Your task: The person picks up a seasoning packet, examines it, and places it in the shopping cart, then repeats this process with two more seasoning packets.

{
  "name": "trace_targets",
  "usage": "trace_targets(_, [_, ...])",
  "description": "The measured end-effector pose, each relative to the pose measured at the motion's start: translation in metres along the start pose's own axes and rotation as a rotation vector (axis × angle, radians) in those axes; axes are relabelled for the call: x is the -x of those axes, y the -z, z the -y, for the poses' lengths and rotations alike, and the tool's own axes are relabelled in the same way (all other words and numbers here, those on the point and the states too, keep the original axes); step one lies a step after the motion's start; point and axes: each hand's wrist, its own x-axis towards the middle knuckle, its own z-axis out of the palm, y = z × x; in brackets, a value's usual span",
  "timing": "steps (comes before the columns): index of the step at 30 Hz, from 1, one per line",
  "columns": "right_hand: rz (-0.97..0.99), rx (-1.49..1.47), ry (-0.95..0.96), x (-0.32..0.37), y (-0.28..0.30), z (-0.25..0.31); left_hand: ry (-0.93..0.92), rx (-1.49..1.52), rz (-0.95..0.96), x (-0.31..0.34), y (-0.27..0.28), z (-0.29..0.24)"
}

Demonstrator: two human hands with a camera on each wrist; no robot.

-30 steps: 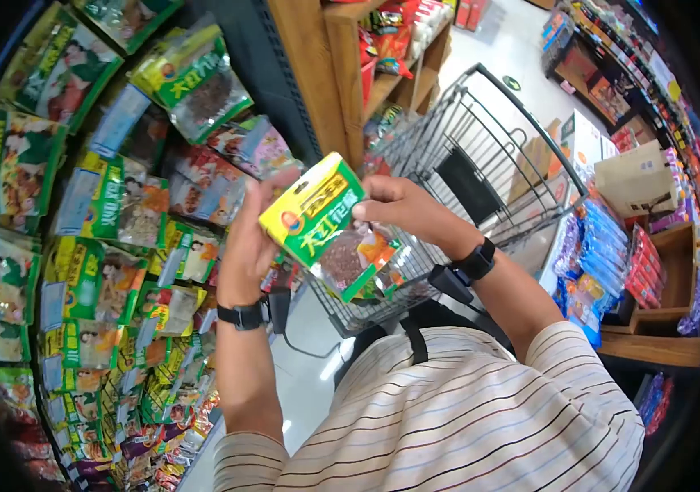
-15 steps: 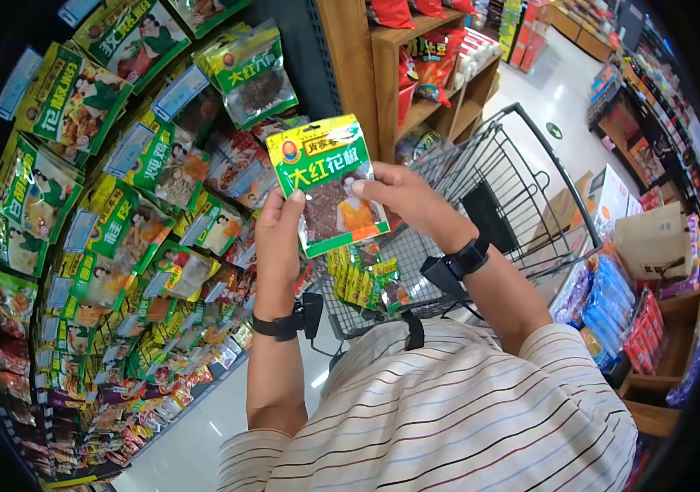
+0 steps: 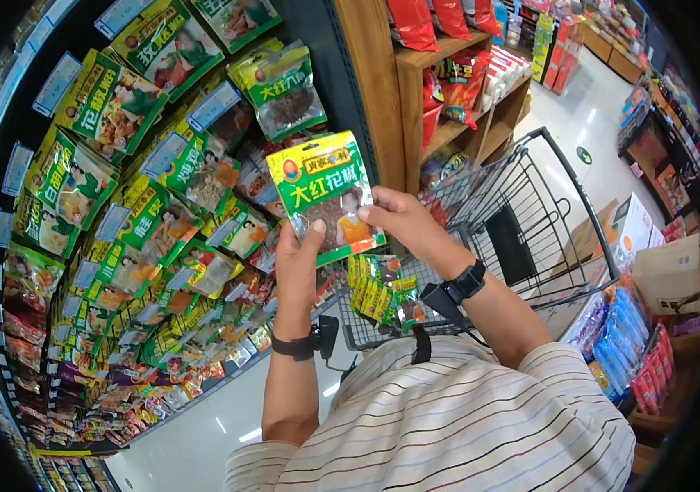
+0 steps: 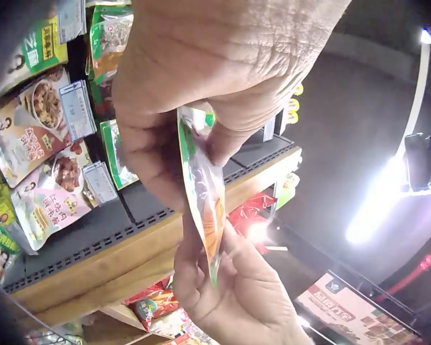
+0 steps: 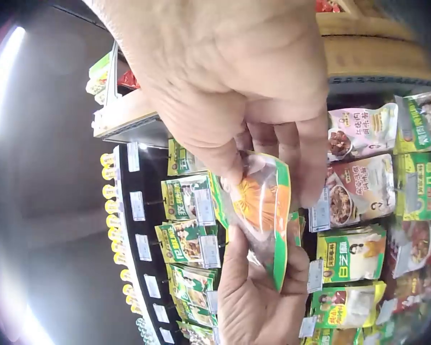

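A green and yellow spice packet [image 3: 325, 197] is held nearly upright in front of the body, its printed front facing the head camera. My left hand [image 3: 296, 262] pinches its lower left edge, thumb on the front. At the right edge, my right hand [image 3: 409, 223] pinches it with the thumb in front and fingers behind. The left wrist view shows the packet [image 4: 203, 194] edge-on between both hands. In the right wrist view, the clear window of the packet [image 5: 255, 205] bulges slightly between the thumbs.
Hanging packets [image 3: 149, 217] fill the shelf on the left. A wire shopping cart [image 3: 559, 279] stands beyond the right forearm, with several similar packets [image 3: 375, 297] in it. A wooden shelf [image 3: 415, 74] holds red bags. Boxes and coloured packs lie at right.
The packet has turned from tilted to nearly upright, and my left hand has moved to its lower left edge. Shelf and cart have shifted rightward in the head view.
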Motion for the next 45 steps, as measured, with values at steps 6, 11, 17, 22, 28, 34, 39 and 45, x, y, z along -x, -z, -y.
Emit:
trace_targets(6, [-0.021,-0.022,-0.024,0.003,0.0,-0.005,-0.015,-0.011,0.036,0.006,0.004,0.004])
trace_targets(11, [-0.035,-0.018,-0.026,0.005,0.0,-0.003,-0.004,0.01,0.059,0.004,0.003,0.005])
trace_targets(17, [-0.121,-0.023,-0.02,0.004,-0.006,0.003,0.06,0.047,0.051,0.001,0.001,0.0])
trace_targets(22, [-0.099,0.008,0.049,-0.005,-0.003,0.003,-0.01,0.028,0.049,-0.009,0.008,0.007])
trace_targets(28, [-0.121,0.057,0.029,-0.017,-0.005,-0.006,0.021,0.084,0.032,-0.015,0.016,0.004])
trace_targets(34, [-0.081,-0.04,-0.03,-0.032,-0.011,0.0,-0.138,-0.013,-0.111,-0.035,0.041,-0.007])
trace_targets(39, [-0.064,-0.027,-0.068,-0.034,-0.017,0.003,-0.125,-0.016,-0.167,-0.049,0.062,-0.016])
trace_targets(45, [-0.042,-0.015,-0.099,-0.046,-0.023,0.001,-0.261,-0.055,-0.169,-0.085,0.079,-0.018])
